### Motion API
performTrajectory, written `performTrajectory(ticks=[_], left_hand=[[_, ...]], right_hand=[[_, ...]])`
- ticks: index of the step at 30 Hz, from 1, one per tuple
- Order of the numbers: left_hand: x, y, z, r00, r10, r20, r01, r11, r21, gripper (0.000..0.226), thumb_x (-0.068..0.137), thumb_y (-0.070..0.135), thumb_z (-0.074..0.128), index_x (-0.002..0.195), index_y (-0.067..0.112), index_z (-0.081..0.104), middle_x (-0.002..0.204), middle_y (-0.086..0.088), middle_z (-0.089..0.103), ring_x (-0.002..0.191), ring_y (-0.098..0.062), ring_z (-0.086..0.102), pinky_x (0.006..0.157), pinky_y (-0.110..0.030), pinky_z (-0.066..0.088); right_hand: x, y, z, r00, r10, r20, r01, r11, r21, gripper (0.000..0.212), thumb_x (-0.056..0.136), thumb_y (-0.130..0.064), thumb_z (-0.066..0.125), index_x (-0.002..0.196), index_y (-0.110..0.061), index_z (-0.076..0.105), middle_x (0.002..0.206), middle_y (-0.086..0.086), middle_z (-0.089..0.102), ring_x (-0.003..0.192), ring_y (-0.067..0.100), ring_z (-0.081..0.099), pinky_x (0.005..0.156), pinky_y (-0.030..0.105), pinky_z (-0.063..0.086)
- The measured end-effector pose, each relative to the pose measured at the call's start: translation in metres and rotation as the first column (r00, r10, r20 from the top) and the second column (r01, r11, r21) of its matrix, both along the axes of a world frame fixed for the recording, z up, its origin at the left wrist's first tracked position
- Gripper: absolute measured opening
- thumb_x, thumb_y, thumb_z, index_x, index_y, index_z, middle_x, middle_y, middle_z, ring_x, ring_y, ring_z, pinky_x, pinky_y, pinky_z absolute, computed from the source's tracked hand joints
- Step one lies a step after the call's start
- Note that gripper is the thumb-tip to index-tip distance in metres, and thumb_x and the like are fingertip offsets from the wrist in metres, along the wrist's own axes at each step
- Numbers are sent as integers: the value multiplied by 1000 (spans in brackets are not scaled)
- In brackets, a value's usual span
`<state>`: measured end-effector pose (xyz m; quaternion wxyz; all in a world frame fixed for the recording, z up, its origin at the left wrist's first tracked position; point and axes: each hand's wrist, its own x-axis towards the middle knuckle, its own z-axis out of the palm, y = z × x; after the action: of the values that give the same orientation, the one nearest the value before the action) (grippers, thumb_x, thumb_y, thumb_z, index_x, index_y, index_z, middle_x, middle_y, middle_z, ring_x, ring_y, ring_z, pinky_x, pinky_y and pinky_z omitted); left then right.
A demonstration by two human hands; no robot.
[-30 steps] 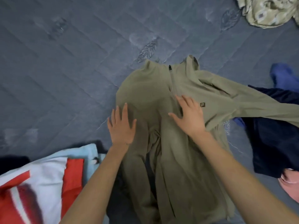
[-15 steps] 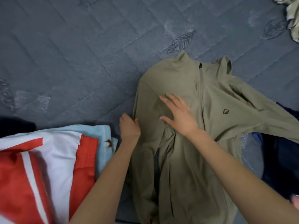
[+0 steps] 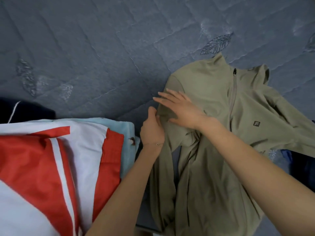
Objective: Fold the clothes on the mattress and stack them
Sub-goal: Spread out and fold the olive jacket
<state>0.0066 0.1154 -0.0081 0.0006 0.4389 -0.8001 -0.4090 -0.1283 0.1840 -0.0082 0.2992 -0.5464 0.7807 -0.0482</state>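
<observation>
Just right of centre: olive zip jacket front-up on grey quilted mattress; left hand pinches shoulder-side edge; right hand flat, fingers straight, pressing beside it; fabric likely thin, light, limp, slippery; best gripped at seams, hem, cuffs

The left hand is curled, pinching the jacket edge. The right hand lies flat just beside it, fingers straight, palm down.
</observation>
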Motion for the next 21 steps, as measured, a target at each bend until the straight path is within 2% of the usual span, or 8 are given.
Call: performTrajectory(ticks=[2,4,7,11,14,16,19,21], left_hand=[[-7,-5,10,1000,12,-5,-12,1000,-1,14,102,14,33,107,9,45,75,-6,52,70,-29,56,62,-42,46],[-12,-12,19,998,21,-58,-20,1000,19,13,103,14,34,105,9,45,75,-5,50,74,-34,57,65,-46,48],[-18,-24,29,989,-9,-145,20,997,74,8,103,17,41,96,12,43,77,-2,52,74,-25,55,68,-42,46],[-21,-37,27,994,-66,-83,81,976,203,15,98,18,53,88,12,44,76,6,49,68,-7,46,58,-17,33],[-11,-41,18,958,-217,190,167,954,247,7,96,13,50,93,6,50,88,-4,50,83,-17,49,71,-22,36],[-4,-42,16,928,-238,287,165,952,257,11,96,11,45,90,5,52,91,-8,51,87,-20,50,76,-29,41],[-7,-46,19,971,-168,172,118,957,266,33,98,8,43,65,13,37,73,0,45,70,-11,43,63,-17,33],[-13,-51,26,989,-145,27,131,944,302,33,99,10,45,66,11,42,68,4,42,62,-4,38,52,-11,30]], right_hand=[[-7,-10,10,999,-18,47,18,1000,-1,78,85,-24,68,151,-33,29,153,-4,37,146,17,21,117,33,6],[-16,-18,22,998,-33,50,34,999,-15,53,85,-28,69,135,-25,54,129,2,56,128,23,41,105,32,23],[-29,-25,37,994,-95,49,99,991,-87,26,82,-30,74,103,-14,69,96,3,56,104,27,50,89,35,35],[-41,-24,49,954,-256,159,289,925,-246,15,77,-18,80,80,-7,70,78,-3,54,82,20,51,82,30,36],[-41,-18,49,925,-345,162,378,879,-289,13,75,-10,80,75,-5,68,75,-5,56,76,17,52,79,26,29],[-39,-13,47,908,-393,144,418,873,-252,14,76,-12,81,77,-5,68,79,0,58,81,22,55,81,27,31],[-36,-7,43,908,-416,44,418,897,-146,19,79,-20,79,88,-7,68,96,8,62,100,29,53,92,34,36],[-33,-6,44,914,-406,-19,401,908,-118,26,80,-26,78,99,-12,67,109,5,63,112,27,49,96,34,33]])
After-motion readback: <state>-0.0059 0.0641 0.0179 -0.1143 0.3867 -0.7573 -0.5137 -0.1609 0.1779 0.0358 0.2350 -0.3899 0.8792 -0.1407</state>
